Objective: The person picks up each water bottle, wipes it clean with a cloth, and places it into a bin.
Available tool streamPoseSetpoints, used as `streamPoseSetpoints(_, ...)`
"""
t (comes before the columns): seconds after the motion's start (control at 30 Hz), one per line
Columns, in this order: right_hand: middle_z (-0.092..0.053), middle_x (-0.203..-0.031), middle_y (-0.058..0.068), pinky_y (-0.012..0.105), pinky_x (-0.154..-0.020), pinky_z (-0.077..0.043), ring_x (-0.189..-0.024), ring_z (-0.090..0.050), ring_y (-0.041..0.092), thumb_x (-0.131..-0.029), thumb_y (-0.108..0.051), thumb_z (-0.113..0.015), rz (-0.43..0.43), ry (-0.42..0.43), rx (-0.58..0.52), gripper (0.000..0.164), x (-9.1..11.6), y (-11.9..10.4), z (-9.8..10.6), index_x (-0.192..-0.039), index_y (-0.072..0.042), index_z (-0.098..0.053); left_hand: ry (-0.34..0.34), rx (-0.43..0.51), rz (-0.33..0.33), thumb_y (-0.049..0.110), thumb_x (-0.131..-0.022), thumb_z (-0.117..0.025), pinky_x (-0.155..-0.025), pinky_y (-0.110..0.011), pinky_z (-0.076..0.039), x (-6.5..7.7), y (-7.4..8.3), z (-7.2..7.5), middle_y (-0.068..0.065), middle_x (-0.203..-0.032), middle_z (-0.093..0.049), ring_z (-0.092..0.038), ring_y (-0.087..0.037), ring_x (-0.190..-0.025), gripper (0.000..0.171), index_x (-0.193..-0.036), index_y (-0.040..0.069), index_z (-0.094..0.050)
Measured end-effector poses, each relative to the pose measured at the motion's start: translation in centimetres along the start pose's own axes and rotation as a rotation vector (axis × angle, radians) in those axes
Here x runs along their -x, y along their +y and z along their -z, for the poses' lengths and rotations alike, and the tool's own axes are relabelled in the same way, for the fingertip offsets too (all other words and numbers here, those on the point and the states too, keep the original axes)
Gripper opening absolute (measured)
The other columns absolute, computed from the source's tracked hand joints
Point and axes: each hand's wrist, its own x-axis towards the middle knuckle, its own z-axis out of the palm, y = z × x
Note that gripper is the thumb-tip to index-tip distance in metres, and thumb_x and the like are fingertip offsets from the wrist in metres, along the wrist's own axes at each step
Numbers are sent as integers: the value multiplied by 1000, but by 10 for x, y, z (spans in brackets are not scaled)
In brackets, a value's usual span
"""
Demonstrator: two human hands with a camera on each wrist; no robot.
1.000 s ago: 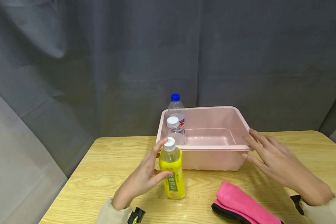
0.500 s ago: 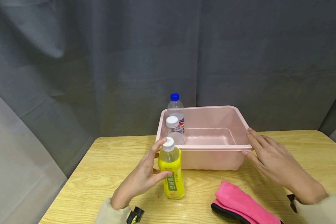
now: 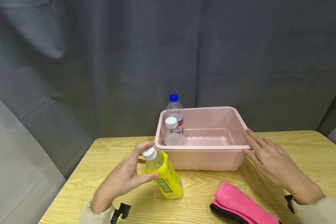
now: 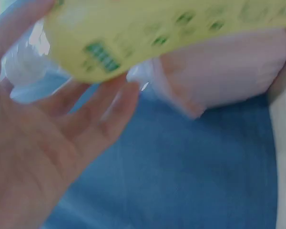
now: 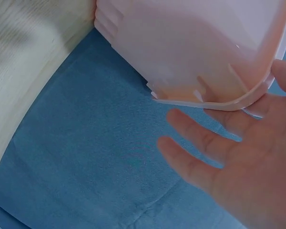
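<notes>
My left hand point(image 3: 120, 177) grips a yellow-labelled drink bottle point(image 3: 165, 177) with a white cap, thumb on the label side. The bottle leans left at its top, its base close over the table in front of a pink plastic basin point(image 3: 207, 160). In the left wrist view the fingers curl behind the same bottle point(image 4: 133, 43), slightly blurred. My right hand point(image 3: 277, 165) touches the basin's right front corner with fingers extended; the right wrist view has the thumb on the basin rim point(image 5: 219, 106). Inside the basin's left end stand a blue-capped bottle point(image 3: 174, 107) and a shorter white-capped one point(image 3: 172, 137).
A folded pink cloth item point(image 3: 240, 200) with black edging lies on the wooden table point(image 3: 81, 183), front right of the basin. Behind the table hangs a dark grey curtain point(image 3: 140, 68).
The yellow bottle, upright before, now tilts, its cap swung left and down with my left hand. My right hand stays at the basin corner, its fingers slightly closer in along the side.
</notes>
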Motion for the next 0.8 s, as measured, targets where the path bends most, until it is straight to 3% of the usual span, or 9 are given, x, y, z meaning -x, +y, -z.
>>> streamPoseSetpoints(0.17,-46,-146,32,73,-89,-44,-118,-51,58,-107,-23,-53,-24,-16,-9,49,-1,-1,0,-140,13,-50,-44,-28,71,7,-71,-93,-73,-31,-60,11,0,27,-4,-112,-69,-64,-15,-91,57,-117,10,-58)
streamPoseSetpoints(0.37,-44,-148,31,73,-87,-45,-118,-51,59,-107,-24,-53,-44,-38,-29,50,-3,-2,-1,-142,11,-49,-115,-14,224,13,-67,-96,-66,-26,-56,17,-2,39,-2,-102,-70,-62,-11,-79,51,-98,12,-55)
streamPoseSetpoints(0.53,-43,-150,30,73,-87,-44,-118,-51,59,-107,-24,-53,-54,-46,-44,50,-3,-2,0,-143,10,-48,-215,32,277,9,-69,-94,-66,-25,-56,16,-4,32,-1,-95,-68,-62,-10,-74,53,-98,14,-51)
streamPoseSetpoints(0.67,-44,-149,30,72,-88,-44,-117,-51,59,-107,-23,-53,-47,-34,-52,49,-2,-1,-1,-142,10,-49,-302,-54,292,11,-68,-93,-75,-29,-55,14,-6,24,-1,-101,-67,-63,-14,-84,59,-111,17,-53)
streamPoseSetpoints(0.8,-44,-149,30,72,-87,-45,-116,-52,59,-107,-23,-53,-41,-27,-53,49,-1,0,-1,-142,10,-49,-402,-140,335,16,-68,-91,-83,-35,-53,12,-9,15,-4,-111,-66,-59,-18,-93,69,-128,11,-58)
